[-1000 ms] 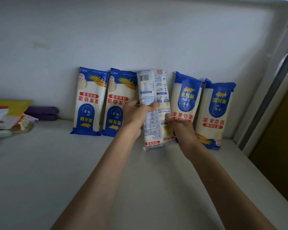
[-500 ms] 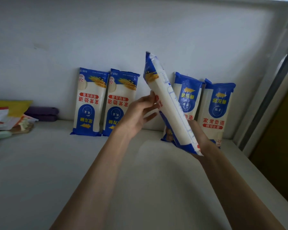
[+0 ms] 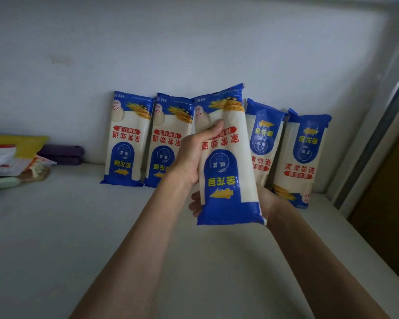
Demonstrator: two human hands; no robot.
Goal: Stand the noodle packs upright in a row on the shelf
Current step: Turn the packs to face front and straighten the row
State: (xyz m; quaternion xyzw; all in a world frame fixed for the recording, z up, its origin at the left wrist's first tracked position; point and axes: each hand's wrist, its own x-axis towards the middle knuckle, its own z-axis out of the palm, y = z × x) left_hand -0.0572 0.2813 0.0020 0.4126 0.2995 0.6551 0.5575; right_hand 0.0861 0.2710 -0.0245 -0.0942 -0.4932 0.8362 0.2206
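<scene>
Held pack: I see the fifth pack (image 3: 226, 157) lifted off the shelf (image 3: 55, 226), front face towards me, print upside down, its long axis near vertical with the top leaning a little right.
Left hand: my left hand (image 3: 194, 157) wraps the pack's left edge about mid-height, thumb laid across the front, closed on it.
Right hand: my right hand (image 3: 266, 201) is mostly hidden behind the pack's lower end; fingertips (image 3: 195, 207) peek out below left, so I judge it cups the bottom from behind and is also holding.
Row so far: two packs (image 3: 127, 139) (image 3: 168, 143) lean on the wall (image 3: 194, 42) at left, two more (image 3: 263, 141) (image 3: 302, 157) at right, all upright.
Gap: the open slot sits between the second and third standing packs, straight behind the held pack.
Key relation: the slot lies ahead of and below both hands; the pack's axis already matches the row, so I reckon it needs only to go forward and down. Both hands look equally near.
Risk: the slot looks narrow; neighbours could tip if nudged.
Clutter: some odds and ends (image 3: 14, 157) lie far left, well apart.
</scene>
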